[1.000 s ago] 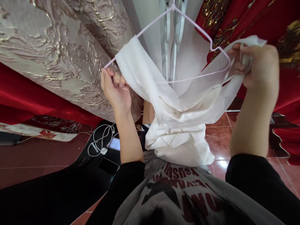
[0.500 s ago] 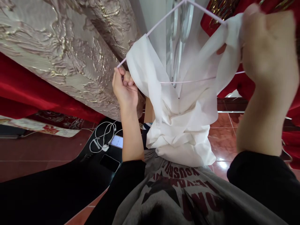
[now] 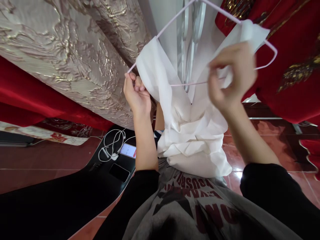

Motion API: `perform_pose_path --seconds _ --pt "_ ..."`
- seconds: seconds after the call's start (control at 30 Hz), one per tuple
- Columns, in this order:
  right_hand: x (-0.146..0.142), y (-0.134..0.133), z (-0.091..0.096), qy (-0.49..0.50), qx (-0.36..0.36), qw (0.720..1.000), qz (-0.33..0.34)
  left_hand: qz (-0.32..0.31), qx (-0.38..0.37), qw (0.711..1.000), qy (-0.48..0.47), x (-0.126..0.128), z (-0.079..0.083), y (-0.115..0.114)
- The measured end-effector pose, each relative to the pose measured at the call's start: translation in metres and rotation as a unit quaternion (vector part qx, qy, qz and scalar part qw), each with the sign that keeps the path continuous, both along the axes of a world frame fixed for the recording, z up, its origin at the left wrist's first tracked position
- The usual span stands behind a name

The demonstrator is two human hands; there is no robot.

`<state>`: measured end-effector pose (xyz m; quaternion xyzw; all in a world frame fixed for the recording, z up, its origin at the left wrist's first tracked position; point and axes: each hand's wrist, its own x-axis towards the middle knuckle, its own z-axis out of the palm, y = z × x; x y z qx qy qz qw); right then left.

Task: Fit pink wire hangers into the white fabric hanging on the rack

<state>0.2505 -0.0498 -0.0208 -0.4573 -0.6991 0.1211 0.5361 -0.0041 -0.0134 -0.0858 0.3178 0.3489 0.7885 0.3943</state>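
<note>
A white sleeveless garment (image 3: 192,143) hangs on a thin pale pink hanger (image 3: 172,20), its lower part bunched against my shirt. Pinched in my left hand (image 3: 137,91) is the hanger's left end, with the garment's left strap just beside my fingers. The right strap (image 3: 260,31) lies over the hanger's right arm, whose looped end sticks out past the cloth. My right hand (image 3: 233,76) is in front of the garment's right side, somewhat blurred. Its thumb and fingers curve around a gap with the cloth showing through, and I see nothing held in them.
Textured beige-gold fabric (image 3: 62,56) hangs at left, red cloth (image 3: 290,83) with gold trim at right. White metal bars (image 3: 191,50) stand behind the garment. A black seat (image 3: 87,190) holds a lit phone (image 3: 128,150), a dark phone (image 3: 119,172) and white earphones (image 3: 112,146).
My right hand has come off the right strap and moved left and down in front of the garment. The hanger's right end now shows. My left hand has barely moved.
</note>
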Motion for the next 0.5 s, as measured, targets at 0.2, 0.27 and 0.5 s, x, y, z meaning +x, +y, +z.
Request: perform_pose_path --seconds 0.2,0.27,0.5 --pt "-0.017 0.024 -0.057 -0.191 0.026 0.980 0.049 0.028 -0.027 0.997 0.072 0.018 -0.009 -0.011" --pt "-0.015 0.026 -0.063 -0.191 0.032 0.981 0.015 0.019 -0.019 0.997 0.067 0.036 -0.013 -0.025" --pt "-0.021 0.018 -0.069 -0.181 0.055 0.982 -0.001 0.010 -0.076 0.946 0.316 0.071 -0.014 -0.069"
